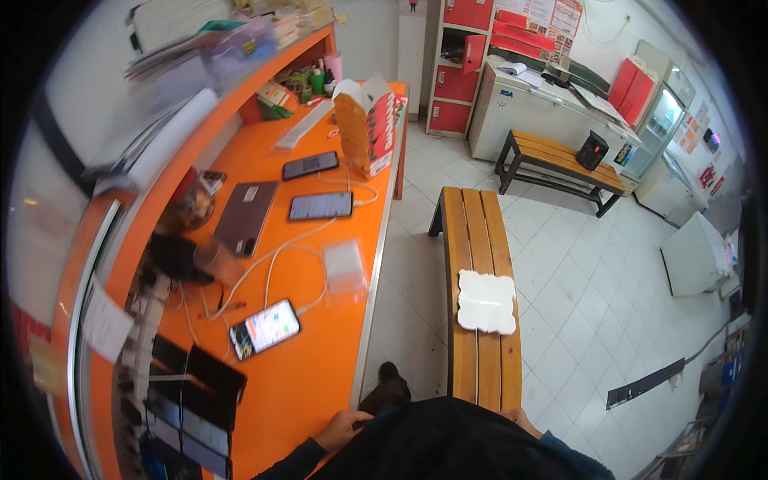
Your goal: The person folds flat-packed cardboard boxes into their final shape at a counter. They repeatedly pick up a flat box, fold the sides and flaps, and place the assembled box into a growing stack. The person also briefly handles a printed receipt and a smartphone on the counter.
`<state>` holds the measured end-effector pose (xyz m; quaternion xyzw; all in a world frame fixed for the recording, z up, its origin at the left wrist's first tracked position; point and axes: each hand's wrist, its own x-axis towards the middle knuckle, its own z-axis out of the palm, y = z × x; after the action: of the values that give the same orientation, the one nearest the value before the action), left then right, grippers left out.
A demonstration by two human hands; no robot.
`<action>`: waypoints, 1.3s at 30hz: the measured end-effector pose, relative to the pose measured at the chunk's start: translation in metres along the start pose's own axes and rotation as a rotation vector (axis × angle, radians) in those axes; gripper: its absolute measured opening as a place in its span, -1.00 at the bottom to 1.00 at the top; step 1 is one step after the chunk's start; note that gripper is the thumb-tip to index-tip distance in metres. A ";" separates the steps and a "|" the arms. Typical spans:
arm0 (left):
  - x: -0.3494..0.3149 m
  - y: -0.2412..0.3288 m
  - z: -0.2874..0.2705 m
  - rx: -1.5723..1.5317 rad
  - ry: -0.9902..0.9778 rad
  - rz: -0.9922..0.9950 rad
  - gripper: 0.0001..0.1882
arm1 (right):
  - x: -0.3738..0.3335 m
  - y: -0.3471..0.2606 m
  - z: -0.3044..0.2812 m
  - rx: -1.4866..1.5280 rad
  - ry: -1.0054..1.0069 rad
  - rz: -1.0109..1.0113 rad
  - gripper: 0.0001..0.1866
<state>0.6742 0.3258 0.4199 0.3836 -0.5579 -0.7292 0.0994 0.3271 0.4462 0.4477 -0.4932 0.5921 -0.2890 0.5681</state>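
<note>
My left hand (342, 430) is low beside the orange counter (320, 380), with its fingers curled against my black garment (448, 444). Whether anything is in that hand is hidden. On the other side of the garment, my right hand (522, 422) shows only in part, at the near end of the slatted wooden bench (472, 368); its fingers are out of sight. A white, wavy-edged plate or board (486, 302) lies flat on the bench ahead of my hands. Nearest to my left hand on the counter is a phone (266, 329) with a lit screen and a cable plugged in.
Across the counter, another person's blurred hand (218, 264) reaches from a dark sleeve. Two more phones, a dark laptop (246, 218), a clear packet (345, 267) and an open box (370, 132) lie there. Beyond stand a second bench (552, 154), a chest freezer (528, 120) and red lockers (458, 86).
</note>
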 end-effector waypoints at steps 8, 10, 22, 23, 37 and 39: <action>0.135 0.096 -0.066 0.504 0.089 0.109 -0.80 | 0.179 0.014 -0.116 0.317 -0.348 0.360 -0.73; 0.177 0.103 -0.080 0.459 0.148 0.128 -0.80 | 0.233 0.053 -0.136 0.207 -0.311 0.554 -0.56; 0.451 0.131 -0.137 0.168 0.667 -0.158 -0.80 | 0.714 0.013 -0.291 -1.033 -0.724 -0.244 -0.60; 0.465 0.135 -0.135 0.130 0.728 -0.195 -0.80 | 0.739 0.010 -0.293 -1.153 -0.766 -0.203 -0.60; 0.687 0.051 -0.067 -0.183 1.166 -0.606 -0.79 | 0.965 0.057 -0.427 -0.925 -2.049 0.260 -0.70; 0.735 0.019 -0.060 -0.189 1.203 -0.624 -0.79 | 0.963 0.046 -0.446 -0.751 -1.898 0.784 -0.73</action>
<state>0.2051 -0.1460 0.1023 0.8545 -0.2030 -0.4294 0.2104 0.0154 -0.5133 0.1162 -0.4344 0.0794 0.6089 0.6590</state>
